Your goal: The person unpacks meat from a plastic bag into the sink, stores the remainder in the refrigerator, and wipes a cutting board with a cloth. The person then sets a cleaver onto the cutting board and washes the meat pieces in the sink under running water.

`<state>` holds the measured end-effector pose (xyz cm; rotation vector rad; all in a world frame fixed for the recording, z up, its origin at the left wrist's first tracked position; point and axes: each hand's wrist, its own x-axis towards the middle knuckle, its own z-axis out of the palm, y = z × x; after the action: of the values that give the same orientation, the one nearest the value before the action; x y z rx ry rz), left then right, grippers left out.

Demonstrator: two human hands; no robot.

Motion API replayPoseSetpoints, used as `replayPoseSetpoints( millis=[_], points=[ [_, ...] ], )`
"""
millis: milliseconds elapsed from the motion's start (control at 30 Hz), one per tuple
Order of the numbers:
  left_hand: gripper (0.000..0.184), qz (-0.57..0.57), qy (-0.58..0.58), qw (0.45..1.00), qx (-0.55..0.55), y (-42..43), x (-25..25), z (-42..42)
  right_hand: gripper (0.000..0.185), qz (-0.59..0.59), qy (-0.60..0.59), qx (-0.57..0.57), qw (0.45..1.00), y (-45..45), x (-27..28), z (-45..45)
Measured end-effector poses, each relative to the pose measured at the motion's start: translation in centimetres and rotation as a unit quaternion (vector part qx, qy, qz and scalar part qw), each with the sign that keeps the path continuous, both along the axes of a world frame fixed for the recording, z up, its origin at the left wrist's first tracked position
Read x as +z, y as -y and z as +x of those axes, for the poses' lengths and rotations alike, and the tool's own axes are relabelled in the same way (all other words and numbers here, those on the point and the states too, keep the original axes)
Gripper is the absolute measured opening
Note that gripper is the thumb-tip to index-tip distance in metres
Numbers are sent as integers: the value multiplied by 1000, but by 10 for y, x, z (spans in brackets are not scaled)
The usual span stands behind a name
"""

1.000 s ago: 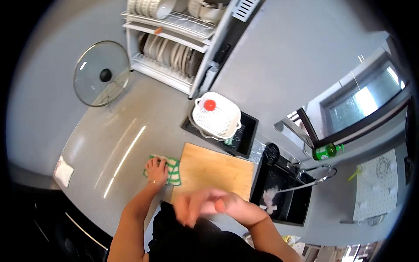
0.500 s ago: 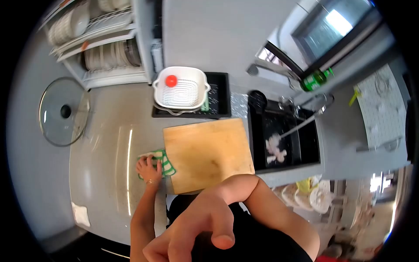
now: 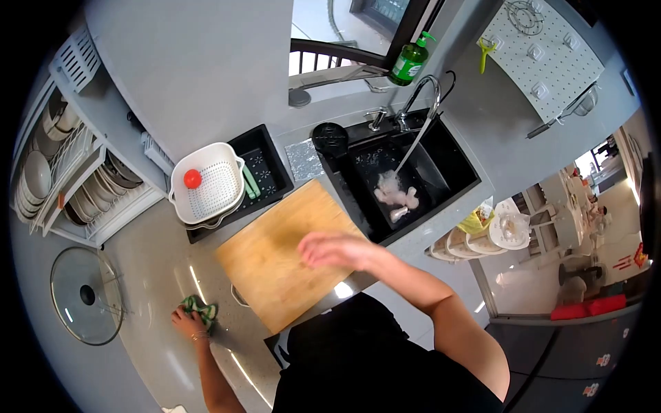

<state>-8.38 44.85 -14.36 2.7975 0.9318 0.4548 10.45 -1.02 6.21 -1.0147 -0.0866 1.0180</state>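
Observation:
My left hand (image 3: pixel 188 323) is closed on a green-and-white checked cloth (image 3: pixel 201 311), bunched and pressed against the grey counter (image 3: pixel 148 289). My right hand (image 3: pixel 334 250) is over the wooden cutting board (image 3: pixel 286 258), slightly blurred. Its fingers are loosely stretched out and nothing shows in them; whether it touches the board I cannot tell. Beyond the board, a white colander (image 3: pixel 219 187) holds a tomato (image 3: pixel 192 179). In the black sink (image 3: pixel 441 172), water from the tap (image 3: pixel 421 93) runs over pale pink raw meat (image 3: pixel 394 195).
A glass lid (image 3: pixel 86 296) is at the left. A dish rack (image 3: pixel 96 186) with plates is at the back left. A black tray (image 3: pixel 265 155) is under the colander. Green bottle soap (image 3: pixel 409 63) is behind the sink; a white pegboard (image 3: pixel 544 58) hangs right.
My view has turned and shifted toward the right. My right hand has moved from close to the camera to over the board. My left hand and cloth are farther from the board, the cloth more bunched.

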Motion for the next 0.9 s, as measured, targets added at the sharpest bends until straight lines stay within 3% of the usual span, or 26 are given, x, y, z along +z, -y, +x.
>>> replayPoseSetpoints(
  millis=[67, 133, 267, 367, 500, 567, 667, 733, 833, 900],
  points=[
    [40, -3, -3, 1000, 23, 8, -1, 1, 23, -125, -26, -186, 974, 59, -34, 31],
    [40, 21, 33, 997, 63, 23, 6, 7, 16, -88, -94, -343, 930, 139, -93, 70],
    [40, 17, 71, 995, 65, 87, 36, 9, 18, -155, -115, -435, 880, 262, -119, 140],
    [40, -9, 85, 994, 60, 118, 34, 2, 24, -198, -104, -434, 873, 297, -114, 188],
    [35, -94, 118, 986, 66, 161, 46, -9, 23, -153, -19, -346, 925, 333, -101, 226],
    [33, -124, 130, 979, 94, 186, 52, -13, 23, -271, 43, -273, 922, 352, -90, 241],
    [30, -136, 117, 977, 117, 213, 65, -28, 17, -439, 182, -169, 864, 391, -117, 285],
    [29, -133, 122, 976, 125, 232, 75, -36, 12, -448, 249, -202, 835, 403, -132, 314],
    [26, -121, 103, 976, 147, 261, 99, -43, 13, -554, 366, -212, 717, 430, -194, 379],
    [23, -104, 91, 976, 171, 278, 113, -46, 16, -519, 328, -266, 743, 436, -207, 407]
  ],
)
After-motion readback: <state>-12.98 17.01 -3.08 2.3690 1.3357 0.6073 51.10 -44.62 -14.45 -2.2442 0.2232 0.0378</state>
